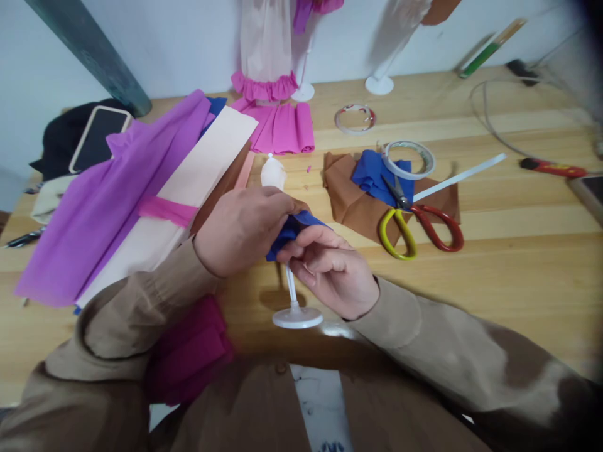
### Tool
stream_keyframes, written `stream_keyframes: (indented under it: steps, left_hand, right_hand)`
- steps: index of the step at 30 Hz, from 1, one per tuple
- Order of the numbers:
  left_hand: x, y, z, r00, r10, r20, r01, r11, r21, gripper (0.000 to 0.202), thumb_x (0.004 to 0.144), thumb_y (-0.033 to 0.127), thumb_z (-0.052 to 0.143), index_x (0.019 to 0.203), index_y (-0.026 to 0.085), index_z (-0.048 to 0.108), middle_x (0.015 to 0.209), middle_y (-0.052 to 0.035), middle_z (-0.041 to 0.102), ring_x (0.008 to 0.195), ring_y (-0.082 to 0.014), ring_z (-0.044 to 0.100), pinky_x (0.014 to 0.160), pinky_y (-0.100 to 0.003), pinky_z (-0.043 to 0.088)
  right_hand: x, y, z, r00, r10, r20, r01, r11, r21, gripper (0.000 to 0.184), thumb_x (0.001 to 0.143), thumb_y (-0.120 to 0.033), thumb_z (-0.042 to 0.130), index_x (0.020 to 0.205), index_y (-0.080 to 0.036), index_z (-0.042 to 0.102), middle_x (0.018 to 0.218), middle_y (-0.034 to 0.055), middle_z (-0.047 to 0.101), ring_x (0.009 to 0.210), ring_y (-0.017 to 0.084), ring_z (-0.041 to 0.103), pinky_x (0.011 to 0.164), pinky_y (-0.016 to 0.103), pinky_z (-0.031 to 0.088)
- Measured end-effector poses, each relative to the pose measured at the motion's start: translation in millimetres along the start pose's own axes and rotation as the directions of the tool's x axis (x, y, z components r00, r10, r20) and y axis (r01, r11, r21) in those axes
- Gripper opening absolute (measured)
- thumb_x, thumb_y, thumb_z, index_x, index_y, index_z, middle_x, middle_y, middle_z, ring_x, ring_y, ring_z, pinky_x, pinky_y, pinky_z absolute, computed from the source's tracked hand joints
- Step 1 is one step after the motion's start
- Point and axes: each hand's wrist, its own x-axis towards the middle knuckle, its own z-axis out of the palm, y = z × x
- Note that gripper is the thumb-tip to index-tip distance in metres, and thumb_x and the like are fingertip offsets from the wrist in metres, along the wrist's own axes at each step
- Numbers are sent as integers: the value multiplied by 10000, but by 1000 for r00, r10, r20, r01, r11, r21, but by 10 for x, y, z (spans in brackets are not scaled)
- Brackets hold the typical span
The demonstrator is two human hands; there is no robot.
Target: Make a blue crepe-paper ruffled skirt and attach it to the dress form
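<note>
A small white mannequin stand (pixel 296 312) rises from the wooden table's near edge; its white bust top (pixel 273 171) shows above my hands. Around its body is a piece of blue crepe paper (pixel 294 229). My left hand (pixel 242 229) is closed over the paper and the mannequin from the left. My right hand (pixel 330 267) pinches the blue paper from the right, fingers curled, just above the stand's pole.
Purple, cream and pink crepe sheets (pixel 117 194) lie to the left, magenta paper (pixel 188 351) near my lap. Scissors (pixel 414 223) rest on brown and blue paper, tape rolls (pixel 409 160) behind. A phone (pixel 98 135), two dressed mannequins and a red tool (pixel 553 167) stand further back.
</note>
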Motion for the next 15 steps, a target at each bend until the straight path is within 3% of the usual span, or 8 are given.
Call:
stream_keyframes:
  steps: [5,7,11,15]
  left_hand:
    - [-67,162,-21,998,-15,65,9,996,87,170,906,226,430,842,212,587,832,-52,638,697,-171,604,553,-309,417]
    - [-73,188,-58,997,-51,57,49,998,33,179,894,207,441,827,194,606,779,-43,645,659,-159,600,551,-293,417]
    - [-33,68,-147,989,-142,-41,132,973,-189,143,855,187,517,824,179,656,722,-8,680,615,-119,599,586,-246,438]
    - [-18,-66,-205,954,-294,55,299,945,-131,127,835,208,541,816,167,659,671,-10,670,607,-133,599,601,-253,437]
  right_hand:
    - [1,8,-4,1000,-3,-20,4,999,45,414,524,-29,459,792,-230,701,715,-1,716,707,119,653,422,164,348]
    - [-10,8,-7,1000,-2,-30,3,999,34,404,535,-37,471,797,-233,709,706,1,719,698,132,660,419,177,360]
    - [-47,-1,-12,1000,12,-21,-12,1000,-15,398,565,-55,512,831,-250,735,761,24,759,639,116,643,433,173,387]
    - [-138,0,-25,1000,14,-10,-14,998,-66,411,593,-38,505,855,-256,734,804,23,770,674,117,659,445,163,414]
